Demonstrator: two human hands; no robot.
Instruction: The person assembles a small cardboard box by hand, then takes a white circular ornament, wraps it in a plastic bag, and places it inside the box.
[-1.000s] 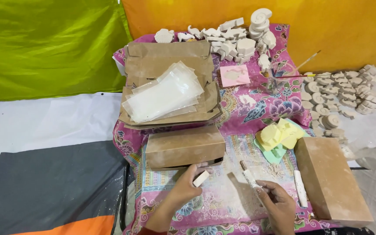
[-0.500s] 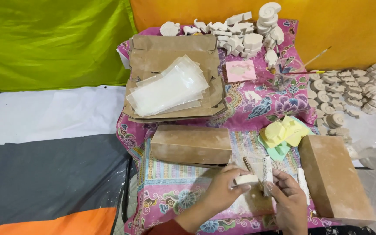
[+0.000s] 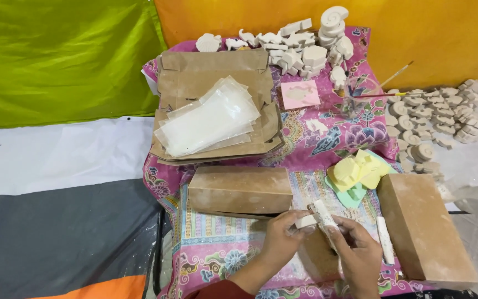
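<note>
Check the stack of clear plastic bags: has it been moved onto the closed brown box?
No, the clear plastic bags lie on the flattened cardboard, behind the closed brown box.

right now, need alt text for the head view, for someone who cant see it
A person's left hand holds a small white block against a dusty white stick gripped in the right hand, above a pink patterned cloth. Brown cardboard boxes, clear plastic bags, yellow sponges and white plaster figures lie around.
</note>
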